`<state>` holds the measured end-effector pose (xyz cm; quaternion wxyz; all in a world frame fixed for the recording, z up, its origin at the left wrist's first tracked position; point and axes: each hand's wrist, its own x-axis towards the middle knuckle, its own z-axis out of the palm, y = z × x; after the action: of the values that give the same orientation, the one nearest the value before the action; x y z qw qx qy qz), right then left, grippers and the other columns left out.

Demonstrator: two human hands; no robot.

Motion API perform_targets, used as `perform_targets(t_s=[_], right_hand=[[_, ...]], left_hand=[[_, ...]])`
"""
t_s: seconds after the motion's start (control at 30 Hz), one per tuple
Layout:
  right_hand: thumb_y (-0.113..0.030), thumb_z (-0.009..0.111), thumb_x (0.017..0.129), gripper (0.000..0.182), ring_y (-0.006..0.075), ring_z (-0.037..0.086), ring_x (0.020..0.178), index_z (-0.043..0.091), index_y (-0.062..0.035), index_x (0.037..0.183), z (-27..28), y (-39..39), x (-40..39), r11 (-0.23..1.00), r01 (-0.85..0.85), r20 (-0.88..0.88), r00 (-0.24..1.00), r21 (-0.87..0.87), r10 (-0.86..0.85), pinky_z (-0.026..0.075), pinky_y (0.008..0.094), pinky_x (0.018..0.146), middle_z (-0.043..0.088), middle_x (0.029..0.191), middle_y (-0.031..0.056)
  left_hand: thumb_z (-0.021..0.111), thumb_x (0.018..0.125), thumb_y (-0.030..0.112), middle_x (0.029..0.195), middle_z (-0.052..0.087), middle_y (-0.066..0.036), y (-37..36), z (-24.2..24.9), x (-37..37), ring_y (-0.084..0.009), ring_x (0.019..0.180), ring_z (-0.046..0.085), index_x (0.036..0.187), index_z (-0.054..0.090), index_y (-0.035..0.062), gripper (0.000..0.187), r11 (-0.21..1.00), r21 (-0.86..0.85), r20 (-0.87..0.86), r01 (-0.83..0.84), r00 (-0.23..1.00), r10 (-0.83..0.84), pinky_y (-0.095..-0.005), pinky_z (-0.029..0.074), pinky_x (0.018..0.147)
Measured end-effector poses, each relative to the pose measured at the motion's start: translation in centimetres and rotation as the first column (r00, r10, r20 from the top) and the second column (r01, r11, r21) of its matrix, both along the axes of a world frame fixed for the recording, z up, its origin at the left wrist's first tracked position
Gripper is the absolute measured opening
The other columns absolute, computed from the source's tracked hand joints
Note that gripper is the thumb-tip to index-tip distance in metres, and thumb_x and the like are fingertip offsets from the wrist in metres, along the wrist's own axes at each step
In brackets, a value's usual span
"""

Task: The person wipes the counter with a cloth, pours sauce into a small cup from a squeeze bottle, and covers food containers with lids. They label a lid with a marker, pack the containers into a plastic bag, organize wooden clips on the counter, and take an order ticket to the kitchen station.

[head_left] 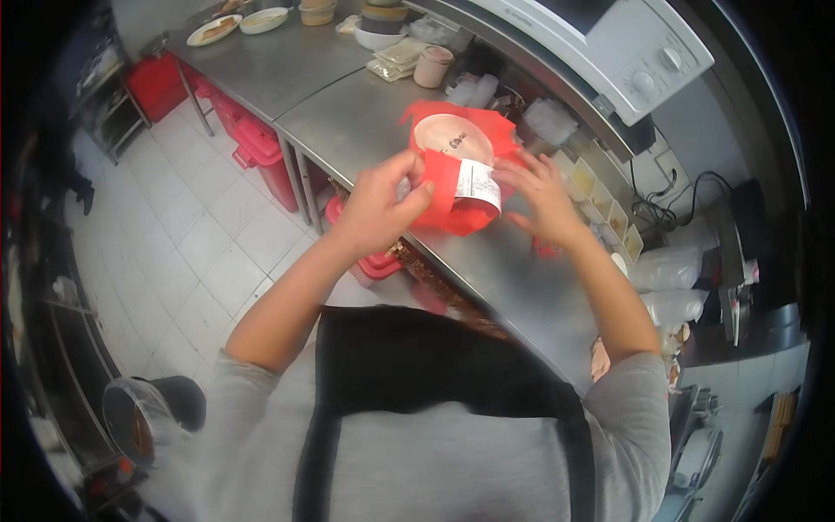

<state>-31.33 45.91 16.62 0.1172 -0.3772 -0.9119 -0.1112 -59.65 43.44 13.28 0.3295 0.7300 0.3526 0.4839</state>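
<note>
A red bag (444, 187) sits on the steel counter in front of me. Inside its open top shows a round, pale-lidded container (450, 137) with dark handwriting on the lid. A white printed receipt (477, 184) lies against the bag's front. My left hand (387, 202) is closed on the bag's left edge, thumb toward me. On the other side, my right hand (544, 198) has its fingers apart, with fingertips touching the receipt and the bag's right side. Its thumb is apart from the fingers, lower down.
The steel counter (326, 113) carries plates of food (215, 30), stacked bowls (380, 35) and a pink-white tub (432, 66). A white microwave (609, 52) stands above on a shelf. Food trays (600, 200) line the wall. Red lidded bins (265, 155) stand beneath.
</note>
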Motion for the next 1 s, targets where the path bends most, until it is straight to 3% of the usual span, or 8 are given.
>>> perform_targets(t_s=[0.1, 0.23, 0.53, 0.63, 0.73, 0.83, 0.87, 1.0], right_hand=[[-0.005, 0.069, 0.062, 0.045, 0.0247, 0.050, 0.106, 0.059, -0.0158, 0.104, -4.6, 2.1, 2.5, 0.996, 0.003, -0.074, 0.997, 0.093, 0.004, 0.032, 0.0472, 0.096, 0.059, 0.105, 0.0010], [-0.007, 0.067, 0.060, 0.023, 0.0219, 0.052, 0.095, 0.060, -0.0133, 0.081, -5.4, 0.8, 3.1, 0.971, -0.031, -0.064, 0.997, 0.236, 0.048, 0.035, 0.0458, 0.092, 0.056, 0.086, 0.0006], [-0.012, 0.066, 0.065, 0.028, 0.0280, 0.049, 0.104, 0.062, -0.0134, 0.093, -0.3, -0.5, -0.2, 0.964, 0.128, -0.448, 0.894, 0.235, -0.010, 0.034, 0.0464, 0.092, 0.056, 0.101, 0.0050], [-0.013, 0.065, 0.068, 0.043, 0.0306, 0.053, 0.096, 0.056, -0.0133, 0.110, -0.8, 3.1, -2.3, 0.949, 0.292, -0.458, 0.865, 0.123, -0.206, 0.036, 0.0449, 0.090, 0.059, 0.096, 0.0084], [-0.010, 0.060, 0.075, 0.055, 0.0287, 0.059, 0.083, 0.045, -0.0113, 0.127, -0.2, 6.1, -3.0, 0.938, 0.340, -0.252, 0.904, -0.060, -0.344, 0.044, 0.0414, 0.083, 0.062, 0.084, 0.0096], [-0.006, 0.056, 0.081, 0.050, 0.0226, 0.061, 0.073, 0.041, -0.0073, 0.129, 0.9, 8.9, -3.2, 0.875, -0.028, -0.782, 0.464, -0.483, -0.416, 0.048, 0.0341, 0.072, 0.062, 0.075, 0.0097], [-0.001, 0.052, 0.084, 0.048, 0.0189, 0.061, 0.078, 0.039, -0.0065, 0.130, 2.4, 9.1, -3.5, 0.700, -0.422, -0.810, 0.179, -0.575, -0.558, 0.050, 0.0298, 0.067, 0.062, 0.081, 0.0107], [-0.031, 0.063, 0.085, 0.054, 0.0228, 0.058, 0.093, 0.040, -0.0086, 0.129, 5.1, 7.5, -6.4, 0.434, -0.666, -0.717, 0.225, -0.607, -0.659, 0.048, 0.0395, 0.084, 0.057, 0.104, 0.0128]], left_hand=[[0.050, 0.081, 0.003, 0.076, 0.060, -0.011, 1.2, 0.8, 2.5, -0.0227, 0.068, 0.062, 0.102, 0.046, 0.0081, 0.021, 0.995, 0.104, -0.175, 0.005, 0.984, 0.013, -0.0313, 0.046, 0.059], [0.048, 0.081, 0.011, 0.077, 0.065, -0.010, 2.1, -0.8, 6.3, -0.0293, 0.069, 0.064, 0.125, 0.046, 0.0175, 0.044, 0.932, 0.211, -0.853, 0.294, 0.521, 0.029, -0.0401, 0.049, 0.056], [0.047, 0.082, 0.014, 0.080, 0.066, -0.012, 2.8, -2.1, 9.0, -0.0270, 0.070, 0.065, 0.135, 0.035, 0.0067, 0.055, 0.995, 0.049, -0.951, 0.088, 0.309, 0.020, -0.0393, 0.050, 0.058], [0.046, 0.082, 0.015, 0.085, 0.066, -0.012, 2.4, -0.4, 8.2, -0.0278, 0.075, 0.065, 0.133, 0.039, 0.0101, 0.052, 0.989, -0.014, -0.936, 0.146, 0.345, -0.064, -0.0393, 0.050, 0.062], [0.047, 0.079, 0.010, 0.073, 0.063, -0.012, 3.3, -0.7, 5.8, -0.0231, 0.071, 0.064, 0.131, 0.045, 0.0162, 0.052, 0.970, 0.156, -0.754, 0.187, 0.657, -0.006, -0.0356, 0.050, 0.061], [0.046, 0.081, 0.004, 0.072, 0.059, -0.005, 3.8, 4.1, 2.9, -0.0111, 0.066, 0.056, 0.124, 0.051, 0.0136, 0.044, 0.993, 0.114, -0.200, 0.011, 0.980, 0.012, -0.0275, 0.046, 0.062], [0.046, 0.082, 0.003, 0.073, 0.058, -0.004, 4.7, 5.1, 2.6, -0.0083, 0.064, 0.052, 0.124, 0.050, 0.0132, 0.044, 0.990, 0.143, 0.014, -0.015, 1.000, 0.013, -0.0254, 0.045, 0.062], [0.046, 0.085, 0.003, 0.078, 0.061, -0.005, 6.2, 7.7, 3.2, -0.0098, 0.063, 0.052, 0.125, 0.048, 0.0116, 0.041, 0.990, 0.091, -0.115, -0.104, 0.987, 0.114, -0.0247, 0.044, 0.063]])
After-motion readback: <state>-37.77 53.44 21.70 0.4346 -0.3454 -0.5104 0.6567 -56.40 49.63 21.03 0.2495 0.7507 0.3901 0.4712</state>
